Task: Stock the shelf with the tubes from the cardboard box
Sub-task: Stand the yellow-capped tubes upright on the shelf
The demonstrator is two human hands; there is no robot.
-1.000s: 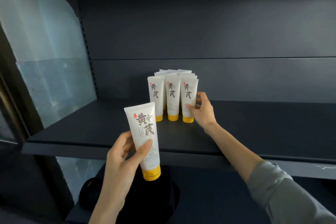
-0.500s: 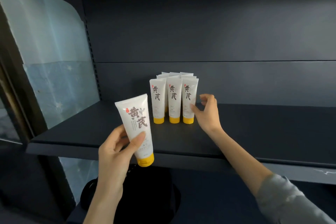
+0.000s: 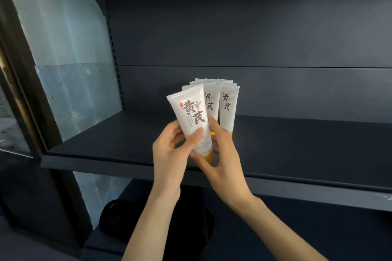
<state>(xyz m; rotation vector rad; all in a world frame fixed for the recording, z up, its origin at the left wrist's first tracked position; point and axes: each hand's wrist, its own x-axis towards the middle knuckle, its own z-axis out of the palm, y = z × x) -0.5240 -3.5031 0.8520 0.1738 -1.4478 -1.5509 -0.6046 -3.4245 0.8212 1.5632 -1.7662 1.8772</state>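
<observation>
A white tube (image 3: 192,118) with dark characters and a yellow cap is held cap-down in front of the dark shelf (image 3: 106,146). My left hand (image 3: 169,157) grips it, thumb across its front. My right hand (image 3: 220,159) has come in from the right and its fingers touch the tube's lower part and yellow cap, curling round it. Behind them, several matching tubes (image 3: 227,106) stand upright in a tight group on the shelf, partly hidden by the held tube. The cardboard box is not in view.
The shelf's back panel (image 3: 254,38) is dark and its board stretches bare to the right (image 3: 318,146). A translucent side panel (image 3: 70,65) closes the left end. A dark round object (image 3: 118,216) sits below the shelf.
My right hand left the standing tubes and moved left and down onto the held tube. My left hand carried the tube up and to the right, in front of the group.
</observation>
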